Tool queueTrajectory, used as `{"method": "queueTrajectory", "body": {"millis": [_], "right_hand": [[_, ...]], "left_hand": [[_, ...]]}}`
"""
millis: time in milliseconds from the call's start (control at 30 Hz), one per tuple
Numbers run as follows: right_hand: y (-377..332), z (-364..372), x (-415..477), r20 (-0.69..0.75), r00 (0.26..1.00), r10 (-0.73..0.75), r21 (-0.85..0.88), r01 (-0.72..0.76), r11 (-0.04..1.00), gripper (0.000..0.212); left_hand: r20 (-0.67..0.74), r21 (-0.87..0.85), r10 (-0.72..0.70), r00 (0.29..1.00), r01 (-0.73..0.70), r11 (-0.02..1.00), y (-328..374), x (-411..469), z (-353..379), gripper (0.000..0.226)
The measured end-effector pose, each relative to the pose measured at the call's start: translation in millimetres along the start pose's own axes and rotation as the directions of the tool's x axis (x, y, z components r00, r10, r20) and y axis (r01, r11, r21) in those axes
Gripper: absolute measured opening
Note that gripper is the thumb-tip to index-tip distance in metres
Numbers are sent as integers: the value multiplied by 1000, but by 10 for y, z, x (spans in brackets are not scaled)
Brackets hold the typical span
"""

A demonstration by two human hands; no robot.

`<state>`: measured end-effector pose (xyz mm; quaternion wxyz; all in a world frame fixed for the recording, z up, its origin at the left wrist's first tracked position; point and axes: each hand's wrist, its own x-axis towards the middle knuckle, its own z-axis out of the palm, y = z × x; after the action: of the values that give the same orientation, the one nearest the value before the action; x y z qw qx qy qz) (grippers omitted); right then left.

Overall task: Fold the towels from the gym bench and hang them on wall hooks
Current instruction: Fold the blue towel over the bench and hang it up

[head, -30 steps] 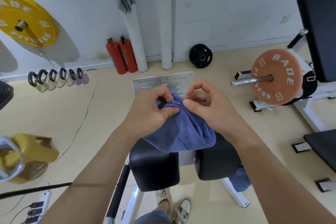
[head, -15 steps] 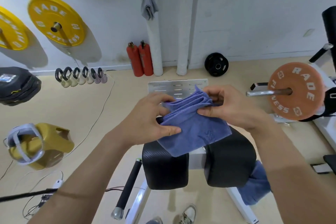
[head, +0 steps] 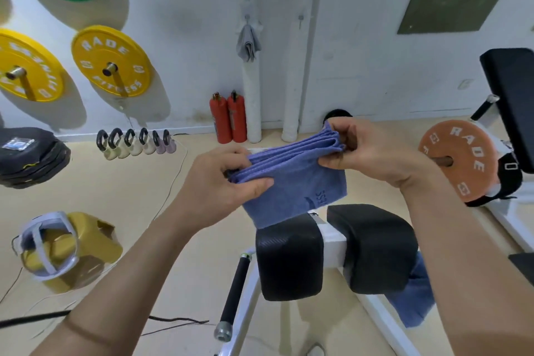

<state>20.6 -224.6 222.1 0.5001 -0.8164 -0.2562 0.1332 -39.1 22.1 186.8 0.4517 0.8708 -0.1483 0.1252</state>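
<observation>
Folded blue towel [head: 291,182], long axis left-right; your left hand [head: 222,185] and right hand [head: 372,150] pinch its ends. Far hook [head: 300,18], seemingly bare, sits nearer your right.

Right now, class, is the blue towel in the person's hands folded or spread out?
Folded: the blue towel shows several stacked layers along its top edge, gripped by the left hand and the right hand.

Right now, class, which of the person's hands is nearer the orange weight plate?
Right. The right hand pinches one end of the blue towel, just left of the orange weight plate; the left hand grips the other end, farther left.
</observation>
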Motion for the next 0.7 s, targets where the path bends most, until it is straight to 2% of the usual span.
{"method": "queueTrajectory", "body": {"millis": [133, 233, 333, 400, 467, 500, 600, 700], "right_hand": [[-371, 529, -154, -119, 992, 36, -52, -42, 998, 14], [-727, 849, -302, -153, 981, 117, -156, -141, 978, 23], [-1190, 1115, -459, -153, 982, 113, -380, -164, 910, 41], [-1524, 1288, -522, -140, 990, 28, -491, -94, 866, 65], [-1852, 1493, -518, -71, 995, -67, -560, 16, 828, 78], [-1963, 1572, -478, -18, 997, -74, -564, 51, 824, 75], [-2096, 1700, -306, 101, 994, -32, -507, 79, 858, 42], [-2036, 1667, -154, 134, 990, -37, -439, 93, 894, 21]], "left_hand": [[-166, -74, 2, 986, -15, 997, 98, -389, -499, 11], [-224, -91, 49, 973, -72, 993, 175, -645, -843, 13], [-207, -47, 128, 970, -141, 989, 287, -819, -1128, 19], [-152, 6, 186, 971, -187, 982, 355, -888, -1262, 21], [-97, 44, 243, 965, -240, 970, 406, -939, -1360, 20], [-85, 55, 263, 961, -259, 964, 416, -952, -1400, 19], [-67, 73, 275, 959, -270, 960, 421, -960, -1508, 18], [-72, 31, 227, 971, -225, 974, 389, -912, -1600, 21]]}}
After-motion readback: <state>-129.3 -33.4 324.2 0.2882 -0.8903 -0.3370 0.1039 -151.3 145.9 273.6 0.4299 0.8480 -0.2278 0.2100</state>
